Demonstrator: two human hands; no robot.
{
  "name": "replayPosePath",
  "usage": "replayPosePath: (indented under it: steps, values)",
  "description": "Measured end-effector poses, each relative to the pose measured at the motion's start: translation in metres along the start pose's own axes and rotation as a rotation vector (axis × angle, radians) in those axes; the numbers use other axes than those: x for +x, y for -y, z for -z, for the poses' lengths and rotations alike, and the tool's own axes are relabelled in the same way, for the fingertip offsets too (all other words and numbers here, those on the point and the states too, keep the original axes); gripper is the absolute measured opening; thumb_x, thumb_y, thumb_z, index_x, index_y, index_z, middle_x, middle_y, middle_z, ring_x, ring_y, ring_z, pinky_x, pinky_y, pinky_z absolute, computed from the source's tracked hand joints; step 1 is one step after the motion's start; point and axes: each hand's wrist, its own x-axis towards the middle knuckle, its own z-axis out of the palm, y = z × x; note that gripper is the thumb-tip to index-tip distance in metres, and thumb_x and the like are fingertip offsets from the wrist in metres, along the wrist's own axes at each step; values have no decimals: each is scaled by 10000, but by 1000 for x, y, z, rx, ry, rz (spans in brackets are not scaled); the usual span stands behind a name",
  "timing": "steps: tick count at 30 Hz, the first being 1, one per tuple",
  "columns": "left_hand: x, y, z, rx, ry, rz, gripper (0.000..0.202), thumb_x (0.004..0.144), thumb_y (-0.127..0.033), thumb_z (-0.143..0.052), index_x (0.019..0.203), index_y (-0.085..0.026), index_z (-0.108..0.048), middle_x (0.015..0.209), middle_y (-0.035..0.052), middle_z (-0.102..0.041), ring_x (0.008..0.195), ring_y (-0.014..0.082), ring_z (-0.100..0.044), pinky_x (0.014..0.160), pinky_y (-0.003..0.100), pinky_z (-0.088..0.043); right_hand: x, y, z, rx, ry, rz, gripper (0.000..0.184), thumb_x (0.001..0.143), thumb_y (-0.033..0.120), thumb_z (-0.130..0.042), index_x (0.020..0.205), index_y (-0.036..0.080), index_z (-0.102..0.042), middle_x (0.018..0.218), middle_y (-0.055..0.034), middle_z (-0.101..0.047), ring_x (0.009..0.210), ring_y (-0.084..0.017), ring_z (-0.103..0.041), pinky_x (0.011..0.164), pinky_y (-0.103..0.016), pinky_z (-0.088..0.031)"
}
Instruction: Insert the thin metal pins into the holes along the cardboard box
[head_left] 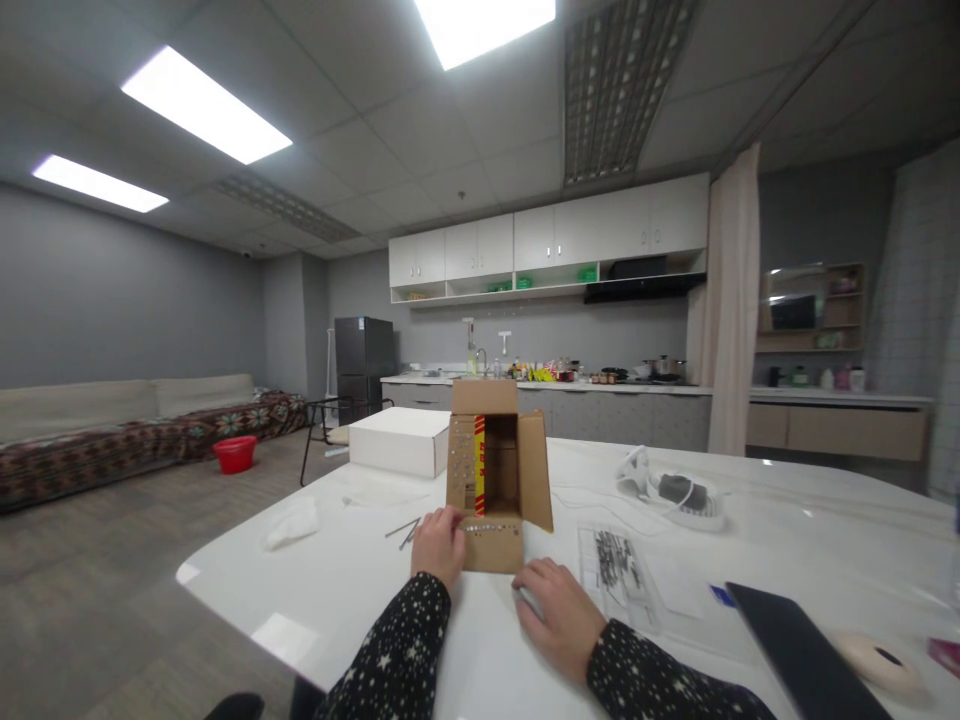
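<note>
An open cardboard box (493, 555) stands on the white table, its flaps folded outward and a yellow and red strip (480, 466) along the inside left. Small shiny dots run in rows across the left flap and the front flap. My left hand (439, 545) has its fingers closed at the left edge of the front flap, touching the box. To the right of that flap, my right hand (559, 612) curls around a small grey-white rounded object (529, 601), mostly covered by the fingers; its kind cannot be made out.
Thin metal rods (406, 532) lie left of the box, near a crumpled white tissue (292, 523). Behind stands a white box (397, 440). Right are a clear case (619, 565) with dark small pieces, a white device with a cable (686, 500) and a dark flat slab (802, 645).
</note>
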Motion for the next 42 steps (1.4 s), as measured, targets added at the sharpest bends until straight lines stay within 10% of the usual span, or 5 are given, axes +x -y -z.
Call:
replayPosePath:
  steps: [42]
  values:
    - [-6,8,-9,-74,85,-74,239,752,-102,-500,959,-201,-569,997,54,-608,971,203,-539,865,328,-405,-1,2,-6,-41,30,23,182,830,163,-495,949,186,-632,971,-50,-619,964,-190,-524,867,-307,-362]
